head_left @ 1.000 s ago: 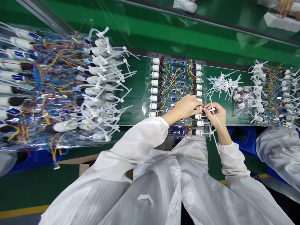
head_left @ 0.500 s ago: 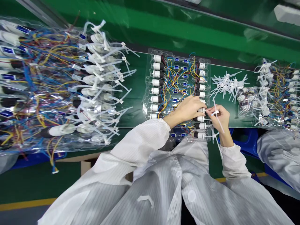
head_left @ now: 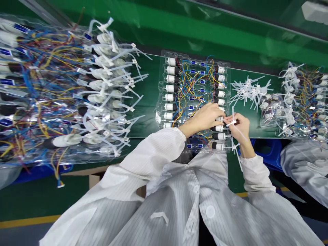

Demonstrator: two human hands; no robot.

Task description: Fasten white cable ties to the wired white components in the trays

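A clear plastic tray (head_left: 162, 65) holds rows of white-and-black cylinders with coloured wires and small blue parts between them. Over its right row, my left hand (head_left: 206, 115) reaches in with its fingers closed around one white cylinder (head_left: 219, 119). Just right of it, my right hand (head_left: 240, 127) pinches a white cable tie (head_left: 233, 122) with a small flat tag, against the cylinder's end. The fingertips of both hands nearly meet there, and they partly hide the contact. Below, another cable tie (head_left: 234, 147) sticks out from the lower cylinders at the tray's right edge.
Loose white cable ties (head_left: 249, 90) lie in a pile right of the tray, beside a clear bag of parts (head_left: 271, 110). Stacked trays of wired cylinders with ties (head_left: 102, 73) fill the left; another filled tray (head_left: 304, 102) stands far right. A person's grey sleeve (head_left: 304, 164) shows at right.
My right hand has shifted slightly up and left, and the cable tie in it has turned a little. My left hand stays at the same cylinder. The whole view has moved slightly.
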